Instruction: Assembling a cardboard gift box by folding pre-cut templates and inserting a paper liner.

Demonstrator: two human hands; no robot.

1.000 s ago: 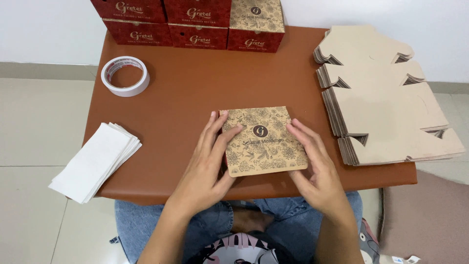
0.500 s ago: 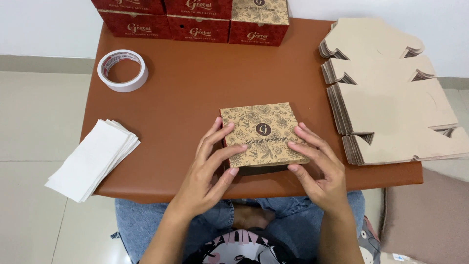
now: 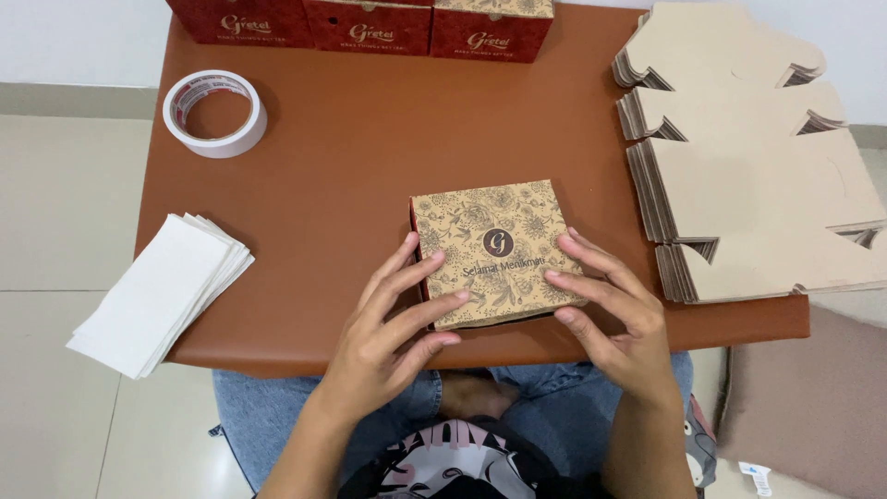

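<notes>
A small square box (image 3: 494,245) with a tan flower-patterned lid lies near the front edge of the brown table (image 3: 370,148). My left hand (image 3: 393,328) rests its fingertips on the lid's left and front part. My right hand (image 3: 614,314) presses its fingers on the lid's right edge. Both hands have spread fingers lying on the box, not wrapped around it. The box sits closed and flat on the table.
A tall stack of flat tan box blanks (image 3: 748,176) fills the table's right side. A roll of white tape (image 3: 215,113) lies far left. White paper sheets (image 3: 162,291) overhang the left front corner. Red boxes (image 3: 370,23) line the far edge.
The box has shifted slightly and now sits flatter; my fingers have slid further onto the lid. The view has tilted a little.
</notes>
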